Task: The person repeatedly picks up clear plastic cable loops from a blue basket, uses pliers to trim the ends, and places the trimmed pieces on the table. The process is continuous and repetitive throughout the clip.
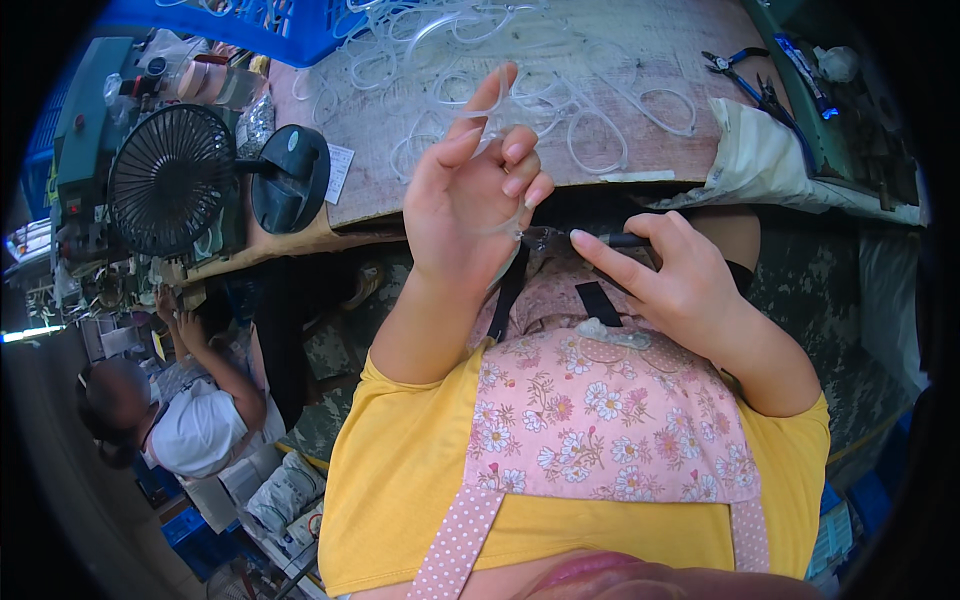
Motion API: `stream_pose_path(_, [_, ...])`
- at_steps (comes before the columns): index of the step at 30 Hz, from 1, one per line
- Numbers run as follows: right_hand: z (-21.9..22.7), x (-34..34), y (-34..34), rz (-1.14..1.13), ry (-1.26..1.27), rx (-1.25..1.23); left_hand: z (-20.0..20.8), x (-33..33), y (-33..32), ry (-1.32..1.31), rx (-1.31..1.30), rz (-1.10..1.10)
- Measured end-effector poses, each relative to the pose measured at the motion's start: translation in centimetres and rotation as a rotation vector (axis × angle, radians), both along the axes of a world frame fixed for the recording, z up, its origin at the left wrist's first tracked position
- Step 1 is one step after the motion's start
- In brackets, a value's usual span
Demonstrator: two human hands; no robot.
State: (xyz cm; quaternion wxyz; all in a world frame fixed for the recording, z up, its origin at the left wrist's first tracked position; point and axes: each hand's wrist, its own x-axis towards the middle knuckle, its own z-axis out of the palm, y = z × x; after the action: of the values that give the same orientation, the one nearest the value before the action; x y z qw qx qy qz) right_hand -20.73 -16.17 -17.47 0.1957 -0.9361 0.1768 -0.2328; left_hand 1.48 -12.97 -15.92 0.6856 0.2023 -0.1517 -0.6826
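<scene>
The widest thing to be seen is the table (690, 60), at whose near edge a person in a flowered apron (610, 430) is seated. At the left, a black fan (170, 180) is stood, and on the tabletop a tangle of clear tubes (430, 35) is spread. The left hand (455, 200) is raised and half open, with 1 finger pointed up and the others loosely curled; whether anything is gripped by them cannot be told. By the right hand (690, 280), a dark tool (628, 240) is held in closed fingers, with 1 finger stretched along it. Near the right end of the table, 2 pairs of pliers (775, 108) are laid. Smallest of all, a thin clear tube (505, 231) is seen across the left palm, above the lap, with the tool's tip just beside it. If the tool slipped, the left palm could be scratched, because it is so near. The tube could also be dropped if it is only loosely held, or be pinched if too much force is used.
</scene>
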Motion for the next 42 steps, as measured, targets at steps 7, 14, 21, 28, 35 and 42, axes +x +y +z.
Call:
stream_pose_path(7, [0.5, -0.4, 0.1, -0.048, -0.157, 0.202, -0.7, 0.2, -0.3, 0.005, -0.019, -0.049])
stream_pose_path(14, [1.0, 0.2, -0.3, 0.083, -0.049, 0.156, -2.1, -0.1, 0.2, -0.056, -0.08, 0.007])
stream_pose_path(21, [2.2, -0.7, -0.7, 0.522, -0.281, 1.519, -5.5, -1.1, 0.0, -1.562, -0.748, 0.724])
stream_pose_path(28, [1.1, 0.2, 0.6, 0.061, -0.303, 0.277, -3.1, -0.7, 0.5, -0.176, -0.174, 0.44])
stream_pose_path(35, [1.2, 0.8, 1.6, 0.016, 0.034, 0.051, -2.2, -0.8, 0.9, -0.139, -0.153, 0.373])
stream_pose_path(42, [1.6, 0.6, 1.8, 0.003, 0.059, 0.064, -2.0, -0.6, 1.0, -0.156, -0.191, 0.38])
